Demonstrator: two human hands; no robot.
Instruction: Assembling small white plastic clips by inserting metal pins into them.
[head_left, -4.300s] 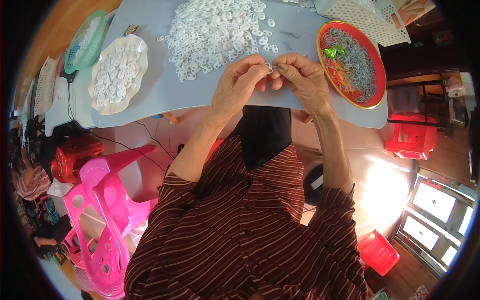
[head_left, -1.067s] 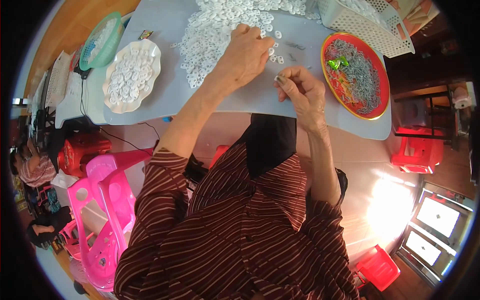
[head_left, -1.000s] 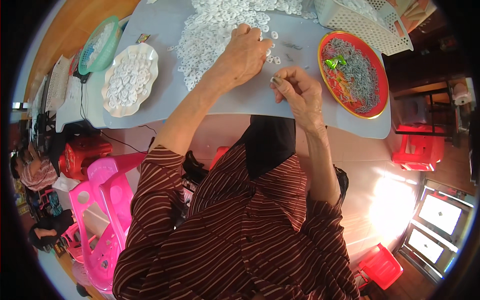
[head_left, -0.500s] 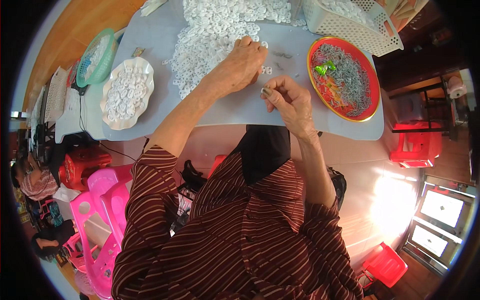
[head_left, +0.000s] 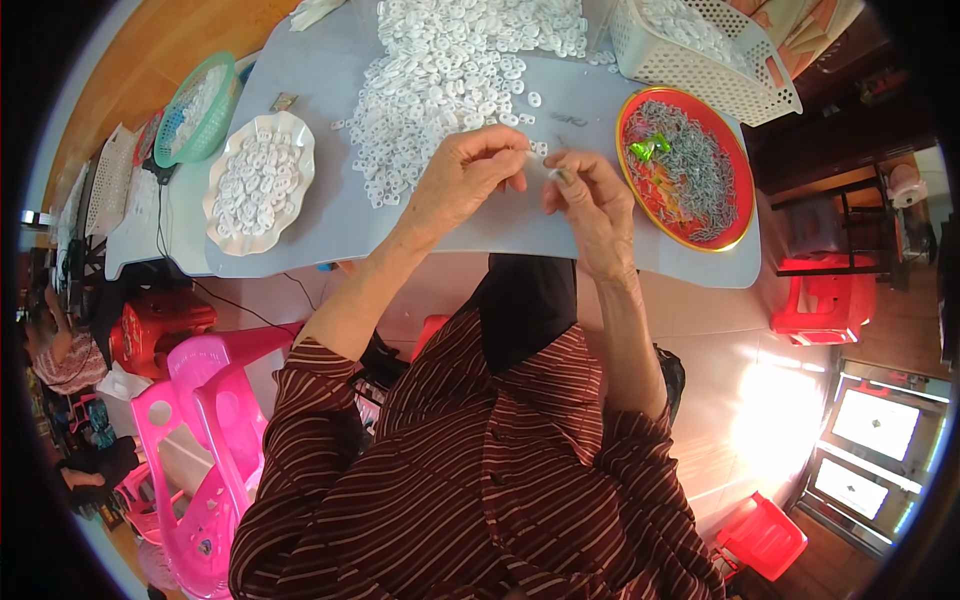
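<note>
My left hand (head_left: pixel 462 185) is closed in a pinch on a small white plastic piece (head_left: pixel 533 158), its end showing beyond the fingertips. Close by on the right, my right hand (head_left: pixel 598 218) is also pinched, fingertips facing the left ones. Something small and pale shows at its thumb, too small to name. Beyond my left hand spreads a heap of small white oval pieces with holes (head_left: pixel 430 110). A few thin metal parts (head_left: pixel 568 119) lie on the table (head_left: pixel 370 235) past my fingers.
On the right is a red gold-rimmed tray (head_left: pixel 748 190) of metal screw-like parts (head_left: pixel 690 165) and a green wrapper (head_left: pixel 650 147). A scalloped white dish (head_left: pixel 303 150) of white pieces stands left, by a green basket (head_left: pixel 222 110). A white basket (head_left: pixel 690 85) stands far right.
My left hand has drawn back from the heap's right edge toward me, and a white piece now shows in its fingertips. My right hand stays near the same place, slightly turned.
</note>
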